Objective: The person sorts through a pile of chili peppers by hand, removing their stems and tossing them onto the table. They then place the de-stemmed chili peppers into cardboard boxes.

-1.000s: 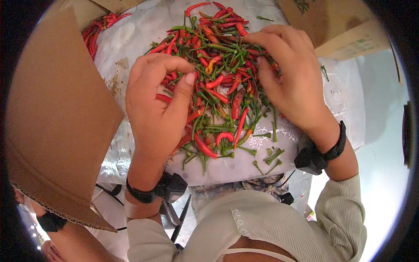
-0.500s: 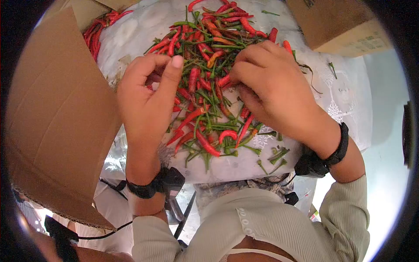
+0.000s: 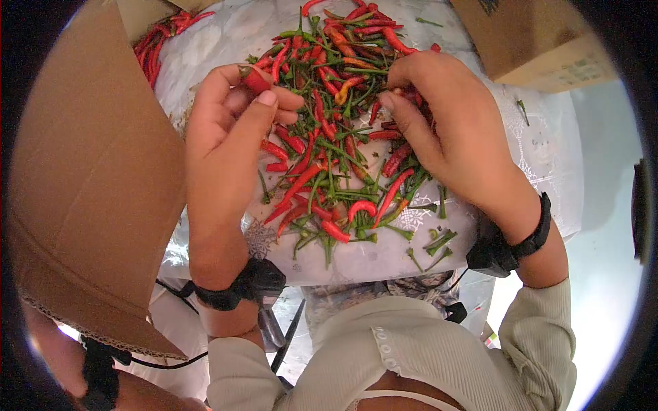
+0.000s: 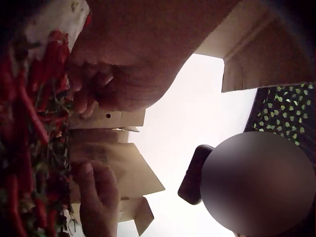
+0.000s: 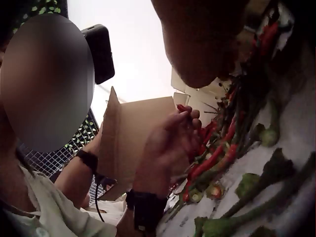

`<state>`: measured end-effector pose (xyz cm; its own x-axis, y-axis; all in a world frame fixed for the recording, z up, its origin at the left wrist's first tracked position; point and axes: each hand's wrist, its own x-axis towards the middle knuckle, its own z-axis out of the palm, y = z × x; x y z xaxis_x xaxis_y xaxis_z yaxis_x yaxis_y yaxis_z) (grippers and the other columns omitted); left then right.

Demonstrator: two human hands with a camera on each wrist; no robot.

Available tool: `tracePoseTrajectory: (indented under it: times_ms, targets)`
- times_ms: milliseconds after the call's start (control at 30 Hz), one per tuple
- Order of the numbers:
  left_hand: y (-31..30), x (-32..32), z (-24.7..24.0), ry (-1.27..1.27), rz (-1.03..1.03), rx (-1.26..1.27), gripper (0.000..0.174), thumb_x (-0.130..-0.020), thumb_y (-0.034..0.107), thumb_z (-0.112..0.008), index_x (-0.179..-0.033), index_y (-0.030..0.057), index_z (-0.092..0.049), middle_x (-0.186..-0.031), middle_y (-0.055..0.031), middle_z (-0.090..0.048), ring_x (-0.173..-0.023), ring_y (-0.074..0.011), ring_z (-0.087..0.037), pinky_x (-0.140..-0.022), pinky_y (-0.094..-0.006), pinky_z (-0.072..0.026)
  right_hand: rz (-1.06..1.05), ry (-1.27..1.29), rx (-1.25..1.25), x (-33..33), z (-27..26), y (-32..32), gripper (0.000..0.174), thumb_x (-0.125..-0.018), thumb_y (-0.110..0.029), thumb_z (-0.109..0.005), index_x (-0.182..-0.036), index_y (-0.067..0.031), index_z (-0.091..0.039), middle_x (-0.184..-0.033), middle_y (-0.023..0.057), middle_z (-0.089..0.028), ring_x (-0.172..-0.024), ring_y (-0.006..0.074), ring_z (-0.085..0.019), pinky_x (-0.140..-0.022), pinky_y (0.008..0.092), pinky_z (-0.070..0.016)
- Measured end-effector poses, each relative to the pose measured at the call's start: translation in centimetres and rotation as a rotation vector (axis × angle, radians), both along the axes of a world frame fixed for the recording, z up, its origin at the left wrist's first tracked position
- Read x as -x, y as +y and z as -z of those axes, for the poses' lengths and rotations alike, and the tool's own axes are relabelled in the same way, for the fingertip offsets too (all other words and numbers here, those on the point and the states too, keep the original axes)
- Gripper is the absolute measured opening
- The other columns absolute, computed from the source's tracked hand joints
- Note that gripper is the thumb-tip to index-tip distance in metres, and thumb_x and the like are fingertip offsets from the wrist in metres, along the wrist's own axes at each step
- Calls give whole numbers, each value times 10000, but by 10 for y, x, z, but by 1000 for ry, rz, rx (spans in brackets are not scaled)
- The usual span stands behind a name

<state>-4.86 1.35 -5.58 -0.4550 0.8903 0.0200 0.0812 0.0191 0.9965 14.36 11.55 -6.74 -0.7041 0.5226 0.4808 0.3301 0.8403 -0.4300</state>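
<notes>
Lightly, our left hand [image 3: 226,137] pinches one red chili [image 3: 255,81] at the left edge of the chili pile [image 3: 329,144], while our right hand [image 3: 456,130] curls its fingers round others within it. We judge each chili featherlight, waxy-slick and bendy, best gripped near the stem cap.

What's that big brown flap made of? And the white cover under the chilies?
The brown flap looks like corrugated cardboard: matte, with a fluted cut edge. The white cover seems thin glossy plastic with a printed lace pattern; it shines and wrinkles, though coated cloth is possible.
</notes>
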Motion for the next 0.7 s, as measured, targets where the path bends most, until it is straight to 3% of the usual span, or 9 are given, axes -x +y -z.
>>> tracePoseTrajectory:
  times_ms: [133, 200, 267, 467, 567, 667, 700]
  targets:
    - [-3, 6, -3, -164, 100, 7, 199, -866, 11, -523, -1063, 22, -546, -885, -54, -629, -765, -107, -589, -709, -226, -454, -130, -56, 96, -2, -2, -20, 165, -781, -151, -699, -841, -57, -577, -770, 124, -549, -693, 316, -558, -627, 397, -456]
    - [-5, 8, -5, -207, 138, 35, 192, -855, 0, -532, -1045, 21, -559, -899, -45, -624, -784, -97, -586, -723, -226, -454, -187, -237, 138, -3, -5, -26, 145, -759, -123, -694, -808, -54, -576, -795, 111, -540, -742, 305, -562, -642, 400, -453]
    - [-3, 1, -2, -58, 139, 19, 183, -852, 39, -542, -1030, 19, -577, -923, -52, -625, -834, -119, -592, -767, -247, -465, -196, -264, 138, -2, -1, -29, 139, -744, -107, -693, -794, -52, -575, -813, 107, -535, -774, 305, -560, -654, 405, -451]
    - [-3, -9, 3, 6, 190, -89, 148, -874, 45, -623, -1013, 7, -594, -948, -8, -595, -853, -73, -553, -774, -219, -447, -106, -188, 91, -6, -9, -18, 152, -732, -77, -691, -845, -51, -594, -874, 114, -553, -841, 320, -550, -724, 390, -460]
    - [-3, -8, 2, 75, 113, -150, 158, -872, 65, -649, -1010, 7, -599, -960, -10, -596, -871, -78, -550, -794, -225, -443, -119, -34, 128, -10, -12, -8, 126, -826, -95, -648, -909, -37, -573, -898, 87, -581, -853, 243, -578, -765, 335, -464]
    - [-4, -8, 0, 92, -8, -238, 188, -845, 81, -689, -1004, 15, -614, -968, -16, -599, -885, -92, -551, -807, -232, -441, -60, 99, 790, -13, -24, -10, 137, -924, -143, -571, -968, -20, -532, -915, 62, -597, -871, 154, -580, -800, 291, -456]
    - [-4, -8, 0, 87, -47, -267, 200, -833, 86, -704, -1001, 18, -620, -970, -20, -600, -889, -98, -552, -809, -236, -441, -130, 176, 811, -14, -17, -10, 177, -968, -174, -511, -1028, -7, -503, -902, 50, -598, -862, 114, -571, -812, 266, -453]
